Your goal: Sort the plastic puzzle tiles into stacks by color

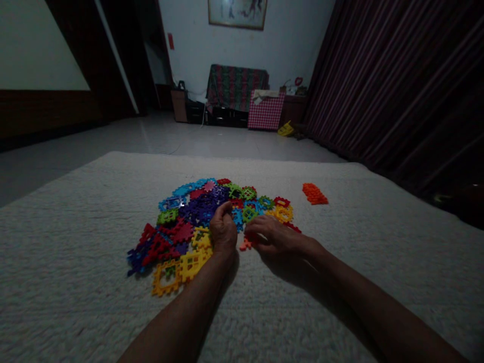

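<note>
Colourful toothed plastic pieces lie in a wide pile, with purple pieces (200,207) at its middle, red pieces (162,244) at the left and a yellow piece (191,264) at the near edge. My left hand (224,229) rests upright against the pile, its fingers curled; what they hold, if anything, is hidden. Just to its right, my right hand (274,233) has its fingers bent round an orange-red piece (246,244) low on the mat. A separate heap of orange pieces (314,194) sits farther back on the right.
A pale textured mat (363,227) lies under everything. Beyond it are a tiled floor, a low cabinet (227,117) with a draped cloth, a pink checked cloth (266,111) and dark curtains (363,75) on the right.
</note>
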`<state>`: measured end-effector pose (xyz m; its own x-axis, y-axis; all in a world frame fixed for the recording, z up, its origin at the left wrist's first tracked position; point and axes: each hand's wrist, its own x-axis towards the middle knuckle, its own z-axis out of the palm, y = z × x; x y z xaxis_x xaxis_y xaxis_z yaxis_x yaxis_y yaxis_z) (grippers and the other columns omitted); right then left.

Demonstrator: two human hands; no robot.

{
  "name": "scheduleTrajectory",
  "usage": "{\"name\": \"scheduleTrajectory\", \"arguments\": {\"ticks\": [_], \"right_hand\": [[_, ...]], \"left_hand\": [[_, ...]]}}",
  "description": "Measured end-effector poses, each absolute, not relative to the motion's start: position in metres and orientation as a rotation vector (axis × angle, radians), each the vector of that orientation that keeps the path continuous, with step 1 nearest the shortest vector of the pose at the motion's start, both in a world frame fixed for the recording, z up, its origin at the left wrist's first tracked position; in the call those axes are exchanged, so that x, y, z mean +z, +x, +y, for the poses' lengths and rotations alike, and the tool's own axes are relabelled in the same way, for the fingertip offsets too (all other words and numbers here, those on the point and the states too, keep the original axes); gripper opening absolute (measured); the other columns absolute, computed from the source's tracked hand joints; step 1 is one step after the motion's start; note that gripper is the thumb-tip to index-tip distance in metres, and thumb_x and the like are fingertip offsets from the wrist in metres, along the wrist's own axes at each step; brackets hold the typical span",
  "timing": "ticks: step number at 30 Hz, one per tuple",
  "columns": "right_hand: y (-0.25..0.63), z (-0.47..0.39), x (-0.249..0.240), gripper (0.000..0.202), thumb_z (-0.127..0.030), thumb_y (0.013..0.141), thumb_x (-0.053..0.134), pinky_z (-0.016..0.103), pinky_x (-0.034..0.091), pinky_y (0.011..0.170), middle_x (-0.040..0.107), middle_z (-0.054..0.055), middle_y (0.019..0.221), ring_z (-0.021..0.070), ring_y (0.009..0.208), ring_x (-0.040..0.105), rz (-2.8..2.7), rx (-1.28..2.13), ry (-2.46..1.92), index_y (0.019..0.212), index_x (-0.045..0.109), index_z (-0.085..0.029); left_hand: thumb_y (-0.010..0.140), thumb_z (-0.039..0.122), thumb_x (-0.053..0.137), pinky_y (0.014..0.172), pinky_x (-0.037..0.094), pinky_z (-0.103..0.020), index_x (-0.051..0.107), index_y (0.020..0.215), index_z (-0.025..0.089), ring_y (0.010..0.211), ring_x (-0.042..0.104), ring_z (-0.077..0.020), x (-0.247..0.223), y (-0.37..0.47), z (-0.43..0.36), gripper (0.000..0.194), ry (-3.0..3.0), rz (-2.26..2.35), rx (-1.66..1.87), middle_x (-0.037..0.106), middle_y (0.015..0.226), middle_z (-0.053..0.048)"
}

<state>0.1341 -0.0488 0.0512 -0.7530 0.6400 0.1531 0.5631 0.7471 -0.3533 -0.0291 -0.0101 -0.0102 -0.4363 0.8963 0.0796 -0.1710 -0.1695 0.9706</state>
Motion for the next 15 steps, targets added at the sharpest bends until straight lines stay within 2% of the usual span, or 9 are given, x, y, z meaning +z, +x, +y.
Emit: {"name": "scheduleTrajectory", "arguments": {"ticks": [5, 8, 11, 13, 15], "right_hand": [[0.146, -0.049, 0.062, 0.038, -0.021, 0.087, 0.063, 0.039, 0.045, 0.098, 0.060, 0.011, 0.126, 0.0225, 0.112, 0.057, -2.628, 0.476, -1.053, 0.125, 0.060, -0.021], [0.141, -0.056, 0.068, 0.045, -0.036, 0.086, 0.068, 0.041, 0.046, 0.093, 0.061, 0.012, 0.119, 0.0254, 0.105, 0.057, -2.650, 0.428, -1.253, 0.127, 0.059, -0.020], [0.128, -0.064, 0.066, 0.061, -0.049, 0.081, 0.073, 0.044, 0.044, 0.094, 0.061, 0.013, 0.117, 0.0296, 0.106, 0.054, -2.652, 0.317, -1.416, 0.131, 0.057, -0.019], [0.120, -0.069, 0.062, 0.067, -0.050, 0.078, 0.075, 0.045, 0.042, 0.095, 0.059, 0.013, 0.120, 0.0310, 0.109, 0.052, -2.612, 0.259, -1.474, 0.134, 0.056, -0.019], [0.115, -0.072, 0.058, 0.063, -0.046, 0.078, 0.074, 0.043, 0.042, 0.094, 0.059, 0.012, 0.119, 0.0298, 0.108, 0.052, -2.572, 0.251, -1.492, 0.132, 0.056, -0.019]], "left_hand": [[0.079, 0.013, 0.047, 0.095, 0.055, -0.035, 0.075, 0.100, 0.020, 0.095, 0.070, -0.0183, -0.004, -0.030, -0.016, 0.036, 1.005, 1.356, 1.706, 0.077, 0.100, -0.005], [0.080, 0.012, 0.047, 0.098, 0.053, -0.036, 0.075, 0.101, 0.019, 0.100, 0.070, -0.0189, -0.002, -0.031, -0.018, 0.036, 1.062, 1.371, 1.696, 0.077, 0.102, -0.005], [0.080, 0.011, 0.046, 0.099, 0.053, -0.036, 0.075, 0.102, 0.019, 0.101, 0.069, -0.0189, -0.002, -0.030, -0.018, 0.037, 1.072, 1.383, 1.686, 0.077, 0.104, -0.005], [0.080, 0.010, 0.046, 0.099, 0.053, -0.035, 0.075, 0.102, 0.019, 0.101, 0.069, -0.0184, -0.003, -0.030, -0.018, 0.037, 1.075, 1.389, 1.681, 0.077, 0.104, -0.005], [0.080, 0.010, 0.046, 0.099, 0.053, -0.034, 0.075, 0.102, 0.020, 0.101, 0.070, -0.0179, -0.002, -0.029, -0.018, 0.037, 1.079, 1.395, 1.681, 0.077, 0.104, -0.005]]}}
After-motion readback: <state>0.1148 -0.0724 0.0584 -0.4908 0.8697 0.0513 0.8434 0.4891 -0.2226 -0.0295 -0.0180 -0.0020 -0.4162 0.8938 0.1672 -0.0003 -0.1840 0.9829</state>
